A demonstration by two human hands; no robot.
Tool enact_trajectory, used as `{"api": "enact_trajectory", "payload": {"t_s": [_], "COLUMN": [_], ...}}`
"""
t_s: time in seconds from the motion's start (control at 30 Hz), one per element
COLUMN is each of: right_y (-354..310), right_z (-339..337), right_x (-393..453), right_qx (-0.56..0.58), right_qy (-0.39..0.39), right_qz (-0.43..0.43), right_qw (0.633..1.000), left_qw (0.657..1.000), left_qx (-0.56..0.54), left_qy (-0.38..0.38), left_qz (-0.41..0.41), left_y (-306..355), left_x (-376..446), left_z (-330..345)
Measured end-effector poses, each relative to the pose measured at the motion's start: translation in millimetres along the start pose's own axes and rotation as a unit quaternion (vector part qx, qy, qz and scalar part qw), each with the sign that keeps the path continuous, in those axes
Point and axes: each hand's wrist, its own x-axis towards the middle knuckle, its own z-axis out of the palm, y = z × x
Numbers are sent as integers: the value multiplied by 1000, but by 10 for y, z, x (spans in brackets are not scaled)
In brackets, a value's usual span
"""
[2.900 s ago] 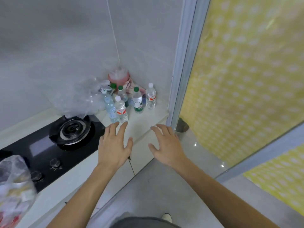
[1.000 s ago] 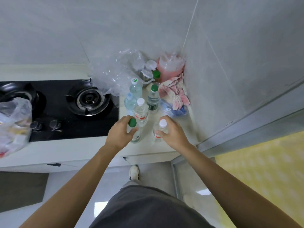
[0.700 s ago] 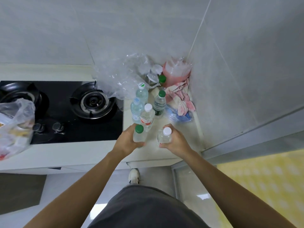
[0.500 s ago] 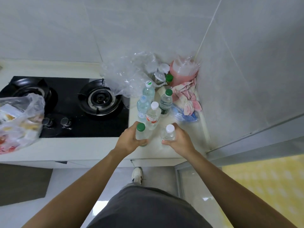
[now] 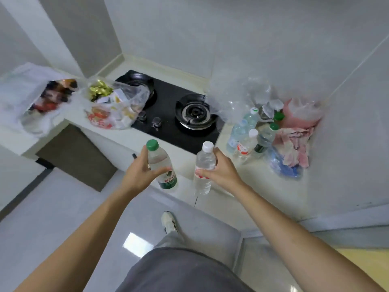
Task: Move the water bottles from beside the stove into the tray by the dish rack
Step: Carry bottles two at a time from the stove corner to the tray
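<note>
My left hand (image 5: 140, 171) grips a clear water bottle with a green cap and green label (image 5: 161, 165), held off the counter in front of the stove. My right hand (image 5: 221, 170) grips a second clear water bottle with a white cap and red label (image 5: 204, 165), also lifted. Several more water bottles (image 5: 250, 133) stand on the cream counter (image 5: 271, 186) to the right of the black gas stove (image 5: 181, 116), white-capped and green-capped. No tray or dish rack is in view.
Crumpled clear plastic (image 5: 233, 95) lies behind the bottles. A pink container (image 5: 301, 114) and a pink cloth (image 5: 292, 144) fill the wall corner. Two plastic bags of packets (image 5: 113, 106) (image 5: 37, 98) sit left of the stove. My shoe (image 5: 169, 222) is on the grey floor.
Both hands closed on bottles on the counter, then lifted them up and toward me. The view has swung left, bringing the bags and the left counter into sight.
</note>
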Motion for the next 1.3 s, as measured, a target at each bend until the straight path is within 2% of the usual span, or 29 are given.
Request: {"api": "enact_trajectory", "payload": {"t_s": [0.17, 0.33, 0.53, 0.77, 0.93, 1.3], "right_y": [-854, -1826, -2954, -4202, -4973, -6200], "right_z": [772, 1883, 3493, 5152, 6165, 8603], "right_x": [55, 34, -159, -596, -949, -1492], "right_qx": [-21, -14, -2, 29, 56, 62], "right_qy": [-62, -136, -229, -328, -396, -528], "right_qz": [-99, -177, -243, -295, -339, -356], "right_qw": [993, 975, 943, 897, 852, 769], "left_qw": [973, 932, 877, 826, 787, 677], "left_qx": [-160, -185, -211, -150, -119, -121], "left_qy": [162, 307, 428, 532, 589, 697], "left_qz": [-30, -51, -66, -111, -139, -204], "left_y": [-325, -714, -1418, -2018, -2294, -3244], "left_x": [-737, -1482, -2302, -3475, -4236, -5259], "left_z": [-805, -1765, -2986, -4378, -5090, -6531]}}
